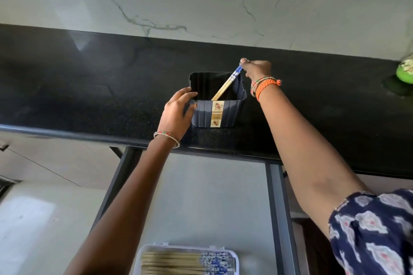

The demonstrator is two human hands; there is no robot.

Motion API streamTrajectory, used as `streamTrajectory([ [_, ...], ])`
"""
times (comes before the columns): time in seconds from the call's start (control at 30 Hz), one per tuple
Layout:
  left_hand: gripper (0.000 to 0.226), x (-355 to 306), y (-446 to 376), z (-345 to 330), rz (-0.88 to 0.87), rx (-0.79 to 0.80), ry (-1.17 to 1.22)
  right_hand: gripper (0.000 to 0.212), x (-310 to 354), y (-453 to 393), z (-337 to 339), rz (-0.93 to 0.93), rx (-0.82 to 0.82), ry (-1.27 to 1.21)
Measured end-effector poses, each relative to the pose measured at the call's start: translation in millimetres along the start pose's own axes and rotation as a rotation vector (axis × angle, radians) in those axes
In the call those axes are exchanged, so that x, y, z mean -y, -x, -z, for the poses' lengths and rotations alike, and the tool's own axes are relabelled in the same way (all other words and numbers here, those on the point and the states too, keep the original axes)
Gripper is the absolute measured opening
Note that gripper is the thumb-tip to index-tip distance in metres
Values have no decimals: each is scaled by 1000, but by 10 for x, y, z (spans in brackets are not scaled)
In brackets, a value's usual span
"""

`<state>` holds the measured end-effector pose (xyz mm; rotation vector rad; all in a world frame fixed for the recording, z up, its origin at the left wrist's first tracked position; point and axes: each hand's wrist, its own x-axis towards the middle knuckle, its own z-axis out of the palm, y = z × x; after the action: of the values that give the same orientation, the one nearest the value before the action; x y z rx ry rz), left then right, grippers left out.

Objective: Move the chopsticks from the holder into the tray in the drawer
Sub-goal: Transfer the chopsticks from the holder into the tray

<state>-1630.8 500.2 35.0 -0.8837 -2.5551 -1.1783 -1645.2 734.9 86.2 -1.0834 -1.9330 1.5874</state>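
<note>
Black stone counter (89, 87) runs under a marbled wall. On the left, the left hand (177, 114) cups the near-left corner of the dark holder (220, 111), fingers loosely curled over its rim. Rightward, the right hand (257, 69) pinches the blue-patterned tips of the last chopsticks (225, 85), whose plain ends rest inside the holder below those fingertips. Well below both hands, the white tray (186, 260) in the open drawer (277, 207) already holds many. Such a thin pinch could let one stick slip and drop past the tray.
</note>
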Motion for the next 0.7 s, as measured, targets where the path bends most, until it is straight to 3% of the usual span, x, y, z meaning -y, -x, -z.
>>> streamTrajectory([
  [0.17, 35, -65, -4, 101, 21, 10, 10, 24, 178, 108, 146, -25, -40, -122],
  [0.47, 35, -290, 648, 471, 104, -54, 211, 14, 640, 1174, 906, -86, -132, -756],
  [0.57, 35, -262, 1038, 578, 206, -62, 324, 19, 471, 1699, 1040, -135, -161, -852],
  [0.7, 27, -18, 1616, 624, 377, -88, 497, 20, -241, 2406, 978, -240, -164, -938],
])
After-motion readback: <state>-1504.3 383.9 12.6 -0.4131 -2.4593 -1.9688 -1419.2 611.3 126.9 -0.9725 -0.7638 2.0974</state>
